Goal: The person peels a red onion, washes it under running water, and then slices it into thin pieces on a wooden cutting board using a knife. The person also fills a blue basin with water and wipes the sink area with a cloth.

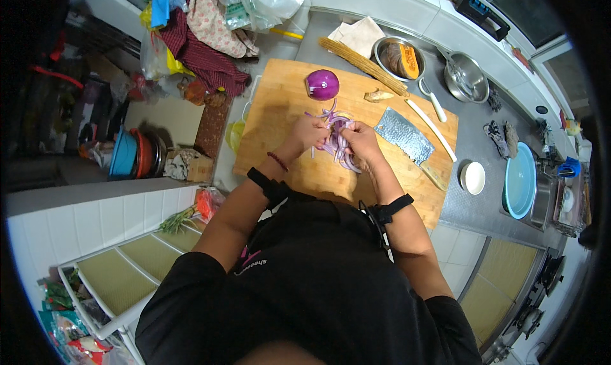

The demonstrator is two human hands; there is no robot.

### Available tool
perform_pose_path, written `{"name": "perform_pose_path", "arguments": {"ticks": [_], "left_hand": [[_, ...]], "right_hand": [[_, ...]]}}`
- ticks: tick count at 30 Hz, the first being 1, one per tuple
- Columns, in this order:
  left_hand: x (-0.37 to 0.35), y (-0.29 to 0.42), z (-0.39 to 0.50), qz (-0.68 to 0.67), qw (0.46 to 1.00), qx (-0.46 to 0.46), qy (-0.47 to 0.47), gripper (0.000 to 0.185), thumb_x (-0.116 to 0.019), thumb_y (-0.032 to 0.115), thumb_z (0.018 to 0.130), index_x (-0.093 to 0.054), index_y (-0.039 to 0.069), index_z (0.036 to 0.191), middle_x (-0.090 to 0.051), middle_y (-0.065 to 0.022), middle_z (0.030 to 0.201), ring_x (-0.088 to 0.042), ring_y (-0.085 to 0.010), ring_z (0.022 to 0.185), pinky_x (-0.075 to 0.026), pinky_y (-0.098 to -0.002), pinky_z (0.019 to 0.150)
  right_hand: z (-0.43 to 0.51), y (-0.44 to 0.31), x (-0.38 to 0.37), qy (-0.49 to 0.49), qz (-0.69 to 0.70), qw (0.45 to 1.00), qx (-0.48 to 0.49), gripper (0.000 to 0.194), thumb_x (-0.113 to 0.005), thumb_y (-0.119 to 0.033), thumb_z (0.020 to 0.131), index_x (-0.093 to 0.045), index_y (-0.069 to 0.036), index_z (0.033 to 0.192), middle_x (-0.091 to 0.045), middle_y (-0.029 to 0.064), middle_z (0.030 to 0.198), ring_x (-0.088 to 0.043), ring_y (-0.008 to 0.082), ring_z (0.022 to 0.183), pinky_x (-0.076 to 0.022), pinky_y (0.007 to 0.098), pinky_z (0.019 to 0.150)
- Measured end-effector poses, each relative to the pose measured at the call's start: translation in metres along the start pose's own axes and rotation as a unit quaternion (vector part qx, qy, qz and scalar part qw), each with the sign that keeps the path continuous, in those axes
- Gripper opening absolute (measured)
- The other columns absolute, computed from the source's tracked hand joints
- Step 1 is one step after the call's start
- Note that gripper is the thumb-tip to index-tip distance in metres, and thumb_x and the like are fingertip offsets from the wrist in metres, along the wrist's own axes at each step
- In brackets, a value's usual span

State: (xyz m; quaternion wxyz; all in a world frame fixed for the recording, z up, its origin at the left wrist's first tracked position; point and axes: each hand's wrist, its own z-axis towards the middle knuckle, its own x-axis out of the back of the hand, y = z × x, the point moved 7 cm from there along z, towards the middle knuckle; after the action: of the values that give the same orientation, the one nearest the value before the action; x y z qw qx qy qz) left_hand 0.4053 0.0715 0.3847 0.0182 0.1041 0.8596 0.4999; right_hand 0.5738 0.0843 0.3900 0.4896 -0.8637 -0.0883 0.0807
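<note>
Both my hands are over sliced red onion (340, 143) on a thick wooden cutting board (274, 102). My left hand (309, 135) is curled around some slices, its fingertips partly hidden. With thumb and fingers, my right hand (361, 140) pinches purple-white strips, and more strips lie loose beneath. Beyond the hands sits a larger piece of red onion (322, 85), its outer side shiny. To the right lies a cleaver (405, 137) with a hammered blade, its wooden handle towards the board's right edge. A knob of ginger (378, 96) rests above the blade.
A white stalk (432, 131) and a long rough tan stick-like thing (363, 65) lie along the board's far right side. Near them are a white-handled peeler (437, 107), a steel bowl with cut pumpkin (405, 62), a steel pot (467, 81), a white bowl (473, 178) and a blue basin (519, 181).
</note>
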Motion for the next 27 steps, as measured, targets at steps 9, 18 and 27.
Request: {"name": "perform_pose_path", "arguments": {"ticks": [9, 18, 27], "left_hand": [[-0.011, 0.028, -0.026, 0.376, 0.872, -0.291, 0.114, 0.023, -0.076, 0.014, 0.068, -0.069, 0.008, 0.089, -0.065, -0.0133, 0.088, -0.062, -0.0345, 0.087, -0.051, -0.0401, 0.077], [-0.03, 0.016, -0.023, 0.543, 0.78, -0.286, 0.121, 0.019, -0.069, 0.01, 0.071, -0.066, 0.009, 0.089, -0.059, -0.0108, 0.093, -0.059, -0.0326, 0.094, -0.049, -0.0425, 0.082], [-0.026, 0.015, -0.001, 0.11, 0.972, -0.206, 0.011, 0.026, -0.071, 0.011, 0.078, -0.069, 0.006, 0.103, -0.065, -0.0092, 0.095, -0.064, -0.0187, 0.082, -0.052, -0.0333, 0.07]], "right_hand": [[0.007, 0.008, 0.014, 0.026, -0.154, 0.98, 0.126, 0.02, -0.072, -0.008, 0.084, -0.054, -0.006, 0.075, -0.051, -0.0018, 0.061, -0.046, 0.0073, 0.049, -0.0379, 0.0261, 0.044], [0.005, 0.018, 0.018, 0.041, -0.135, 0.988, 0.061, 0.021, -0.075, -0.016, 0.077, -0.059, -0.003, 0.072, -0.059, 0.0058, 0.063, -0.054, 0.0139, 0.06, -0.0461, 0.0323, 0.058], [-0.009, 0.007, 0.009, 0.023, -0.123, 0.987, 0.099, 0.013, -0.069, -0.014, 0.083, -0.064, -0.003, 0.088, -0.064, 0.0153, 0.068, -0.066, 0.0253, 0.065, -0.0525, 0.0384, 0.064]]}}
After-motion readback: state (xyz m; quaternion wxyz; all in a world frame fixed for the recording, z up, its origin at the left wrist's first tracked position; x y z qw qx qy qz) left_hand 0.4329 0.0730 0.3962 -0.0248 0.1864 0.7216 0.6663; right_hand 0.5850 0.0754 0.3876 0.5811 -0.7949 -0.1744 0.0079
